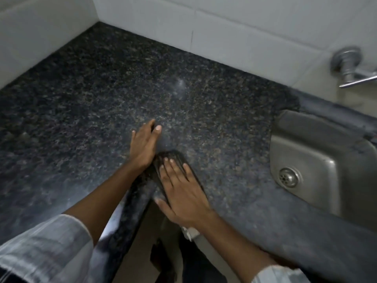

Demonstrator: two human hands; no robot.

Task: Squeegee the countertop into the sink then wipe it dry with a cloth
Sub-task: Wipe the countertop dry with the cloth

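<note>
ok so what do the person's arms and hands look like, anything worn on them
Both hands are bare: no gloves, rings, watch or bracelet show on the left hand or the right hand. Each arm wears a light, whitish sleeve with faint thin stripes, pushed up so the forearms are uncovered. The left sleeve shows as loose, bunched fabric; only the cuff of the right sleeve is in view.

Pale tiled walls [234, 27] meet in a corner at the upper left of the frame, a chrome tap [350, 68] is fixed to the wall at the upper right, a beige floor [142, 242] shows at the bottom centre, and the light is dim and soft.
</note>
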